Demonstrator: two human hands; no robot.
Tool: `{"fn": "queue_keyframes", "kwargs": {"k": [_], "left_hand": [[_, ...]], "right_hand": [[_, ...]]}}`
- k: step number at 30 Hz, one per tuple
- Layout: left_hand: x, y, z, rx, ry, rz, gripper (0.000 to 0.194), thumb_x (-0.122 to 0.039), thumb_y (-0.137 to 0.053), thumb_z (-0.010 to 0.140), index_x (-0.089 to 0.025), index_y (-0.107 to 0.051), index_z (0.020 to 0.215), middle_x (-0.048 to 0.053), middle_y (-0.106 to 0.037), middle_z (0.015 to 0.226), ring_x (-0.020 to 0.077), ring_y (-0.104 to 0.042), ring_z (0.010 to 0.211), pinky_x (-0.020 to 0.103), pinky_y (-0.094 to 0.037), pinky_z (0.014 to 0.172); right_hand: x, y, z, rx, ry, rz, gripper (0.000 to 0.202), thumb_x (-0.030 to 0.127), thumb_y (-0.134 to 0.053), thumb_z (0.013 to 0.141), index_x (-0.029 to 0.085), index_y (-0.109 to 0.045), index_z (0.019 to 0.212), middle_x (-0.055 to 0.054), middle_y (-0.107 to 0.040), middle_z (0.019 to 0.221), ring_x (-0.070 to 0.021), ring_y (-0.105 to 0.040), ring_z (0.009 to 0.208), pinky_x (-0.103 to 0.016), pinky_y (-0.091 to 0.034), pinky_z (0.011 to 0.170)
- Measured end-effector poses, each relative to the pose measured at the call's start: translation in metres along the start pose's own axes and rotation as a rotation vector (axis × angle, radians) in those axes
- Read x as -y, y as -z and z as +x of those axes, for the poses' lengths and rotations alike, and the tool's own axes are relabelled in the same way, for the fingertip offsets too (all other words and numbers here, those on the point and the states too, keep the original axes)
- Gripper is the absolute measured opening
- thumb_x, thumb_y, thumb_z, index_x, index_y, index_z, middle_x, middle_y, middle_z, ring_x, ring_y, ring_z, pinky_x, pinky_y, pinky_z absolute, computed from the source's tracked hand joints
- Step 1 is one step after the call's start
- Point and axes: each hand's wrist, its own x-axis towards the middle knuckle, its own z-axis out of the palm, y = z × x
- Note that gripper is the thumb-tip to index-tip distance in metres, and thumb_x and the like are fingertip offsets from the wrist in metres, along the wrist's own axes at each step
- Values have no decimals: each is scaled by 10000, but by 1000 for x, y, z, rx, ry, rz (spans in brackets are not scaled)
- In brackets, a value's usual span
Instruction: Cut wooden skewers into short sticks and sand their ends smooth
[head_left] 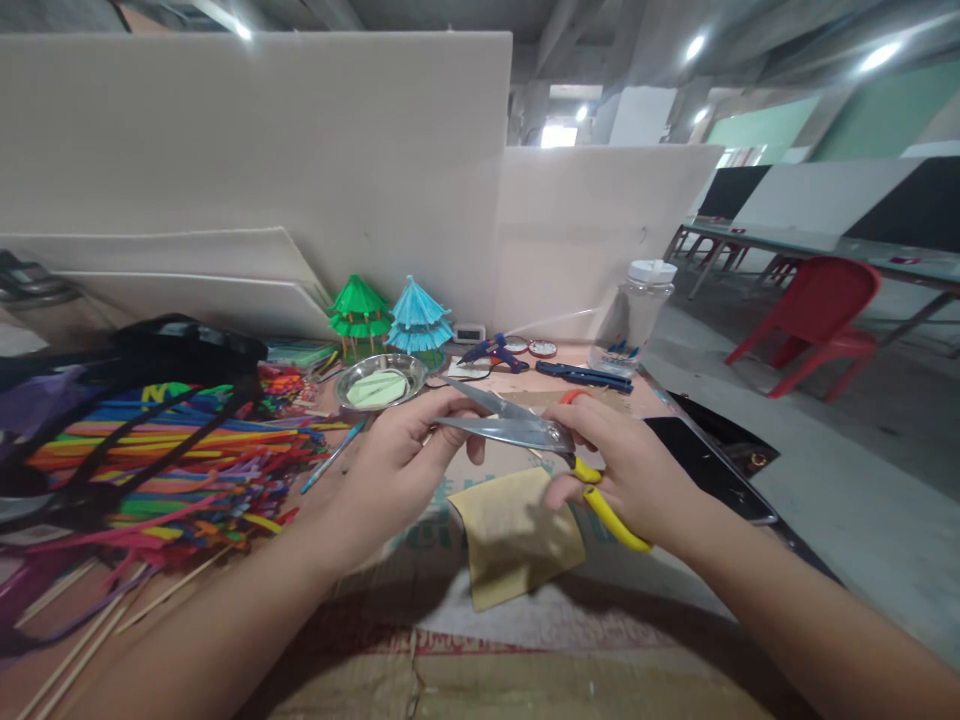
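My right hand grips a pair of scissors with yellow handles; their blades are apart and point left. My left hand has its fingers curled and closed right at the blade tips. Whatever it pinches, if anything, is too small or hidden to make out. Below the scissors, a square of yellow paper lies on the printed cardboard, shaded by my hands.
Behind my hands stand a metal bowl with pale green pieces, green and blue paper umbrella-like models, a glue gun, a box cutter and a clear bottle. Colourful craft strips crowd the left; a phone lies right.
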Motion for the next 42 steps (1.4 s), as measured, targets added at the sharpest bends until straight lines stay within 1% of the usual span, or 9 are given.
{"fn": "queue_keyframes", "kwargs": {"k": [4, 11, 14, 17, 20, 26, 32, 36, 42], "left_hand": [[-3, -1, 1, -16, -1, 6, 268, -214, -509, 1011, -190, -612, 765, -15, -646, 776, 112, -546, 711, 248, -402, 669], [1, -4, -2, -45, 78, -16, 348, -346, -483, 1034, -192, -600, 744, 8, -629, 771, 146, -570, 761, 271, -411, 687], [3, -3, -1, -45, 45, -29, 337, -380, -499, 1027, -188, -617, 776, 17, -639, 792, 151, -587, 777, 268, -430, 703], [3, -2, 0, -46, 9, -33, 244, -381, -551, 1003, -191, -675, 911, 39, -681, 883, 164, -609, 815, 271, -455, 729], [5, 0, 0, -58, -10, -26, 197, -371, -589, 985, -220, -701, 1046, 49, -700, 972, 179, -626, 873, 281, -474, 768], [5, 2, 0, -46, -58, 42, 179, -317, -573, 996, -253, -717, 1082, 30, -710, 987, 176, -635, 895, 291, -482, 816], [1, -1, 2, -60, -42, 47, 152, -219, -561, 983, -218, -712, 980, 28, -718, 945, 166, -641, 849, 266, -494, 741], [3, 1, 2, -44, -32, 121, 178, -168, -588, 952, -238, -726, 1038, 22, -720, 931, 162, -639, 830, 253, -493, 707], [5, 4, 1, -32, -45, 177, 202, -154, -578, 947, -245, -725, 1051, 26, -711, 919, 171, -629, 829, 272, -493, 728]], "right_hand": [[0, 1, -1, -17, 19, -35, 771, 820, -416, 821, 157, -644, 1143, -76, -651, 859, -206, -569, 744, -319, -425, 653], [1, 0, -3, -62, 33, -38, 579, 740, -501, 869, 192, -650, 979, -28, -638, 729, -171, -572, 652, -287, -388, 587], [0, 0, -1, -75, 27, -19, 670, 791, -469, 845, 179, -653, 1044, -61, -675, 799, -191, -593, 694, -301, -409, 605], [-2, 0, 1, -74, 27, 12, 788, 857, -456, 784, 172, -648, 1121, -95, -694, 891, -219, -605, 754, -328, -436, 652], [-3, 0, 2, -77, 31, 18, 823, 873, -409, 780, 163, -651, 1118, -105, -690, 903, -223, -599, 759, -338, -433, 664], [-4, 0, 1, -52, 28, 7, 838, 874, -443, 760, 175, -642, 1178, -109, -683, 928, -246, -606, 815, -358, -455, 704], [-3, 2, 2, 5, 1, 1, 853, 869, -457, 757, 179, -637, 1223, -103, -655, 923, -249, -587, 824, -363, -443, 710], [-5, 0, 0, 27, 5, 34, 817, 844, -485, 772, 190, -636, 1236, -84, -656, 904, -237, -579, 820, -355, -441, 716], [-3, -1, -1, -53, 32, -47, 753, 827, -398, 834, 167, -668, 1076, -83, -655, 842, -221, -583, 788, -335, -438, 691]]}}
